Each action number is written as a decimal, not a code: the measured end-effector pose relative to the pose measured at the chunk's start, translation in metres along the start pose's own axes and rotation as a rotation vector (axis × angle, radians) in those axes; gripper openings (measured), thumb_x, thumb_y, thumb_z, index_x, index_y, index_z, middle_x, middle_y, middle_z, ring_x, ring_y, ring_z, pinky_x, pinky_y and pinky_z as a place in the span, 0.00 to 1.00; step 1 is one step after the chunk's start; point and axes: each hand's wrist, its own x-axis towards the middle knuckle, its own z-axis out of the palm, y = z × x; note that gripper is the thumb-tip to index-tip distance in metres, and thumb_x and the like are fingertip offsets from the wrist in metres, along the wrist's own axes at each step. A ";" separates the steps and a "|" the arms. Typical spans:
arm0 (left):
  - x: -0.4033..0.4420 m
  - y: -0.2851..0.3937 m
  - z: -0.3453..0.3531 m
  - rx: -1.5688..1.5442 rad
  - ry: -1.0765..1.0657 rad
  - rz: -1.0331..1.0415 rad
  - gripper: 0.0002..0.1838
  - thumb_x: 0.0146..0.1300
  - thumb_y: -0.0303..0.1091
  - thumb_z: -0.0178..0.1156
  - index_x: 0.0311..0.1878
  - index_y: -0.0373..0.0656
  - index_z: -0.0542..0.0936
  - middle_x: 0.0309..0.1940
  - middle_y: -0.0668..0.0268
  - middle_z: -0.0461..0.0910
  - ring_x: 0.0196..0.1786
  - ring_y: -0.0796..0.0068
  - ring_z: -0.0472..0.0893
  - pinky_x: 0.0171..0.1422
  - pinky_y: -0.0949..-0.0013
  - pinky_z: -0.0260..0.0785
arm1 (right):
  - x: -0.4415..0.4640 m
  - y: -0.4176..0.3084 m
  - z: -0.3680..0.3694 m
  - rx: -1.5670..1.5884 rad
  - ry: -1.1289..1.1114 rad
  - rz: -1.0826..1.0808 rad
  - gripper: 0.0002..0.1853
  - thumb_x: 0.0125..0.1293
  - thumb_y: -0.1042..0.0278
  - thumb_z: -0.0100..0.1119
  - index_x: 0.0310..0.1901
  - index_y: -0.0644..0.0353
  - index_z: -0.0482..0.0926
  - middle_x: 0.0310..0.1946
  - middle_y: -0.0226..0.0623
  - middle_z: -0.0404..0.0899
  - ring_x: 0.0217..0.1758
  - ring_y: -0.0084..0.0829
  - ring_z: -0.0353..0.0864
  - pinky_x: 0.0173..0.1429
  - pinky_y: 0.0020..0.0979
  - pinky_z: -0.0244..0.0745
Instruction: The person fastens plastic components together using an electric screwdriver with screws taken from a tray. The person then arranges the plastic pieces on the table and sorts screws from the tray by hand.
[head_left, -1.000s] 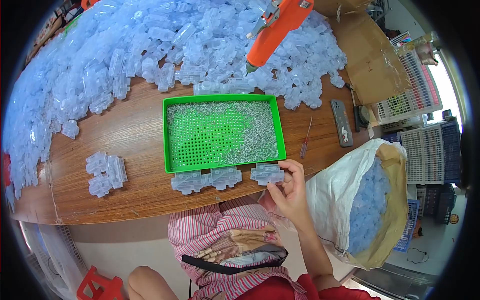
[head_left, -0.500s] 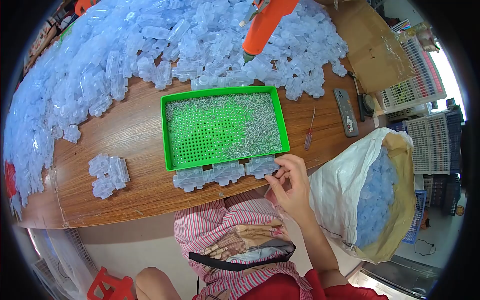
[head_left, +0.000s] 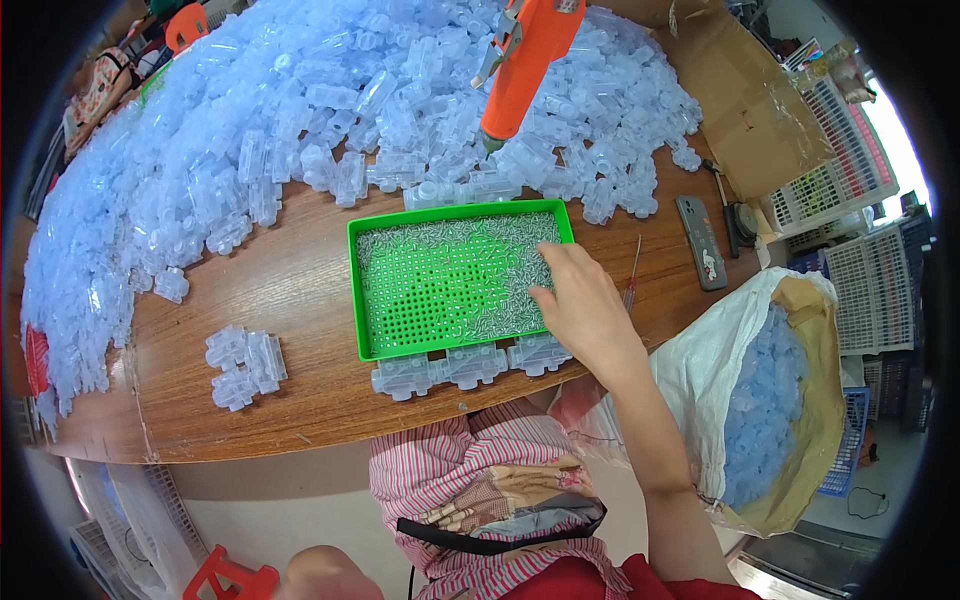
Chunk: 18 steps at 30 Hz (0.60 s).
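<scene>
My right hand [head_left: 585, 305] reaches over the right side of a green perforated tray [head_left: 363, 300], thumb and forefinger apart above the small silver screws [head_left: 505, 315]. I see nothing held in it; the other fingers are partly hidden. Against the tray's near side stand clear plastic housings in a row: a left one [head_left: 403, 378], a middle one [head_left: 474, 367] and a right one [head_left: 538, 354], close below my wrist. An orange electric screwdriver [head_left: 525, 75] hangs tip down beyond the tray. My left hand is out of view.
A large heap of clear plastic housings [head_left: 230, 120] covers the table's far side. Several more housings [head_left: 245, 365] lie at left. To the right are a thin screwdriver [head_left: 632, 280], a phone [head_left: 702, 245] and a white sack [head_left: 700, 375] of plastic parts.
My right hand has left the right housing at the tray's near edge and moved up over the screws. The whole view has shifted slightly.
</scene>
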 end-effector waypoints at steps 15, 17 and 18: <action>0.007 -0.120 -0.045 -0.488 0.864 -1.054 0.13 0.68 0.31 0.50 0.54 0.39 0.69 0.41 0.65 0.75 0.43 0.73 0.76 0.51 0.69 0.73 | 0.018 0.008 0.004 0.105 -0.091 0.043 0.06 0.53 0.79 0.56 0.35 0.70 0.76 0.35 0.55 0.77 0.44 0.50 0.79 0.49 0.41 0.73; 0.007 -0.128 -0.049 -0.562 0.878 -1.075 0.13 0.68 0.30 0.50 0.54 0.38 0.69 0.42 0.64 0.75 0.44 0.72 0.76 0.52 0.68 0.74 | 0.021 0.012 0.001 0.191 -0.089 0.058 0.07 0.52 0.79 0.57 0.34 0.71 0.77 0.32 0.56 0.79 0.40 0.47 0.81 0.46 0.39 0.75; 0.006 -0.134 -0.052 -0.607 0.872 -1.075 0.13 0.67 0.30 0.50 0.54 0.38 0.69 0.43 0.64 0.75 0.44 0.71 0.76 0.53 0.68 0.74 | 0.022 0.014 0.001 0.228 -0.078 0.070 0.08 0.52 0.77 0.58 0.34 0.71 0.78 0.30 0.54 0.80 0.36 0.44 0.82 0.44 0.37 0.77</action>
